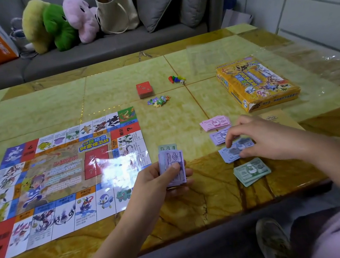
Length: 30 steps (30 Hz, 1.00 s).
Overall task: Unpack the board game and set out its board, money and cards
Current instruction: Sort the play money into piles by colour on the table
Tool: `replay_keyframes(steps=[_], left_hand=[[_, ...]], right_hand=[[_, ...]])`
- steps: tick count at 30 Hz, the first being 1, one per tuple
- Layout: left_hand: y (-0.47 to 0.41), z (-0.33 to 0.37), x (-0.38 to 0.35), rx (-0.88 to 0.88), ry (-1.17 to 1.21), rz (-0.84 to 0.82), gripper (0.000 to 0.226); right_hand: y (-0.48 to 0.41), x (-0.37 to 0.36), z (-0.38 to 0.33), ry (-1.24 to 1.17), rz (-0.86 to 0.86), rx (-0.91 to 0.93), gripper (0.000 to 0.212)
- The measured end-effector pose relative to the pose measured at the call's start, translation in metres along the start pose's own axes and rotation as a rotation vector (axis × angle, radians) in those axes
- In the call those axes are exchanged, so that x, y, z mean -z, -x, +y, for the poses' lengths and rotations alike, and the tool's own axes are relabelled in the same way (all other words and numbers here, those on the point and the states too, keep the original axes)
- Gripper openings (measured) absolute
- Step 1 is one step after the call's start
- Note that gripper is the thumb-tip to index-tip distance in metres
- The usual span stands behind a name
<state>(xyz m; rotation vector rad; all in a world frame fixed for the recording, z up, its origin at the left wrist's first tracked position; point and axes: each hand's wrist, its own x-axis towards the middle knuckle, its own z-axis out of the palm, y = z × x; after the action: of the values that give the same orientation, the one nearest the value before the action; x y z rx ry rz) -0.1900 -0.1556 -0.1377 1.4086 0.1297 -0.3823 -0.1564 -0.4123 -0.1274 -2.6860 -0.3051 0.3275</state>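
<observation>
A yellow-green marbled surface (198,202) filled the view, with a grey sofa (107,49) behind it.

The game board (61,177), a glossy paper sheet, lay unfolded flat on the left side of the surface. Its border was made of cartoon creature squares, with red squares showing question marks. The centre title read "财富保卫战" and a heading read "小智提示".

The yellow game box (257,81) sat far right. Its lettering was too small to read.

Both bare forearms reached in from the near edge. The left hand (157,182) was held just above the surface beside the board. It gripped a wad of purple notes (171,166), thumb pressed on top and fingers curled beneath. The top note showed a figure starting "500".

The right hand (261,136) arched palm-down over a blue-grey pile of notes (233,152) marked "50". Its fingertips curled onto the far edge and its thumb pressed the near edge, pinching the pile.

Three more piles lay on the surface in line with it. A pink pile (215,122) marked "100" was farthest, then a lilac pile (219,136). A green pile (251,171) marked "2000" was nearest.

A red deck of cards (144,90) stood mid-surface. Just in front of it lay a heap of cut-out pieces (159,101). To its right were coloured pawns (175,79) and a white die (182,81).
</observation>
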Motion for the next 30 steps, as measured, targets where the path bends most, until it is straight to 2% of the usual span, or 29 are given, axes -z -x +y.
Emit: replay_keyframes(steps=[15,22,25,28,30], left_hand=[[0.000,0.001,0.000,0.003,-0.004,0.006,0.013],[-0.002,0.001,0.002,0.086,0.114,-0.041,0.016],[-0.004,0.002,0.002,0.147,0.212,-0.085,0.019],[-0.003,0.001,0.001,0.163,0.233,-0.136,0.020],[-0.001,0.000,0.000,0.142,0.190,-0.159,0.019]], right_hand=[[0.000,-0.009,-0.017,0.025,-0.090,0.086,0.039],[-0.002,-0.012,-0.018,0.046,-0.083,0.111,0.028],[-0.002,-0.009,-0.023,-0.070,0.026,0.126,0.017],[-0.001,-0.006,-0.037,-0.310,0.207,0.146,0.009],[-0.001,-0.006,-0.048,-0.461,0.219,0.126,0.007]])
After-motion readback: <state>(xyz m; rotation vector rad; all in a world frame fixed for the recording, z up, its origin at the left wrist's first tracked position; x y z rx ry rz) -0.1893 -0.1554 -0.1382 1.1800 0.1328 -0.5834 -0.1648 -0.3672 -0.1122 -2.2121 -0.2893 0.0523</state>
